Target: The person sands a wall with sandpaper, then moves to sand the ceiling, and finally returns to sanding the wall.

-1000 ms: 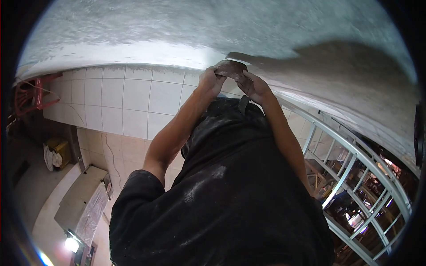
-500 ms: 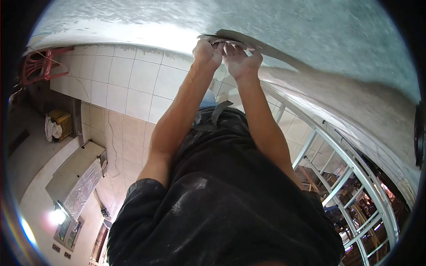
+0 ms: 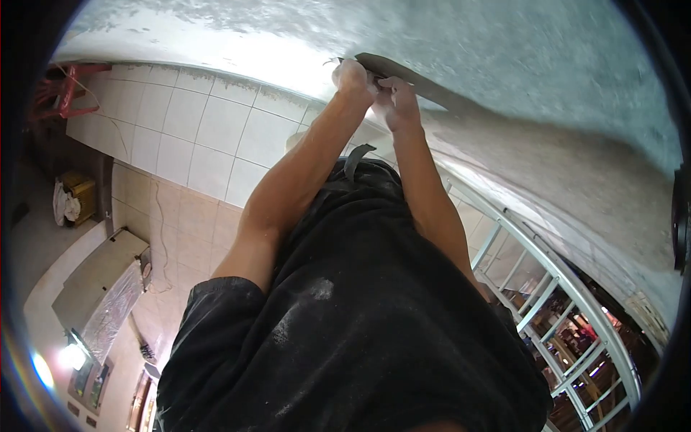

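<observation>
My left hand [image 3: 354, 76] is dusted white and pressed up against the plastered wall [image 3: 497, 57]. Its fingers close on a thin sheet that looks like sandpaper [image 3: 376, 74], mostly hidden between the hands and the wall. Close beside it, slightly lower, my right hand [image 3: 399, 102] is also dusty, with bent fingers at the same sheet. Both arms reach up past my black shirt [image 3: 360, 288], which carries white dust marks. A grey strip [image 3: 356, 160] curls out at my waist.
A metal scaffold frame [image 3: 554, 277] stands at the right. Pale tiles [image 3: 205, 122] cover the floor on the left, with a cable across them. Further left are a red plastic chair [image 3: 68, 90], a yellow crate [image 3: 85, 198] with white cloth, and a bright lamp [image 3: 72, 356].
Both hands have shifted right along the wall with the sheet; the right one is lower and more turned. The surroundings have slid left in view.
</observation>
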{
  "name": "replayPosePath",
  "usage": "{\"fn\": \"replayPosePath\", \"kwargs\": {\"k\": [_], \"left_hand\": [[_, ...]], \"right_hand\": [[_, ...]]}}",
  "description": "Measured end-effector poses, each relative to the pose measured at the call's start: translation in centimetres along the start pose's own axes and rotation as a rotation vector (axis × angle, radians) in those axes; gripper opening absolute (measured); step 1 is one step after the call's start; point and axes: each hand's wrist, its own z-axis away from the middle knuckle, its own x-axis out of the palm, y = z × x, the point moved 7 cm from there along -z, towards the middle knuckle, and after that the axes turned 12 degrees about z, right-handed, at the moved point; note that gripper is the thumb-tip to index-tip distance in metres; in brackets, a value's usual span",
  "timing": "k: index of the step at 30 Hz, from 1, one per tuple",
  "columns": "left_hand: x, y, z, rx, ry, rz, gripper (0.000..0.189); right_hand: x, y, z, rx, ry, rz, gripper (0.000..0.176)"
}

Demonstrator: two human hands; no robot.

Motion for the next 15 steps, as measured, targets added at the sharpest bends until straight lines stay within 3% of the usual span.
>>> {"fn": "replayPosePath", "kwargs": {"k": [3, 6, 7, 10, 11, 14, 15], "left_hand": [[1.4, 2.1, 3.1, -0.002, -0.044, -0.027, 0.023], [1.3, 2.8, 2.5, -0.038, -0.064, -0.171, 0.021], [1.7, 3.2, 3.2, -0.086, -0.012, -0.206, 0.020], [0.6, 3.6, 1.0, -0.133, 0.095, -0.251, 0.019], [0.5, 3.2, 0.9, -0.170, 0.009, -0.220, 0.020], [0.7, 3.2, 1.0, -0.125, -0.115, -0.187, 0.023], [0.7, 3.1, 1.3, -0.154, -0.071, -0.143, 0.025]], "right_hand": [[1.6, -2.0, 0.6, -0.044, -0.090, 0.361, 0.035], [4.5, -2.1, 3.1, 0.077, -0.039, -0.035, 0.032], [4.5, -2.2, 3.1, 0.069, 0.089, 0.114, 0.014], [3.1, -0.1, 1.1, 0.138, 0.192, 0.291, 0.013], [2.5, -0.4, 1.2, 0.074, 0.224, 0.390, 0.011], [2.5, -0.9, 1.7, 0.086, 0.163, 0.130, 0.015], [3.7, -1.5, 2.5, 0.048, 0.081, 0.130, 0.016]]}}
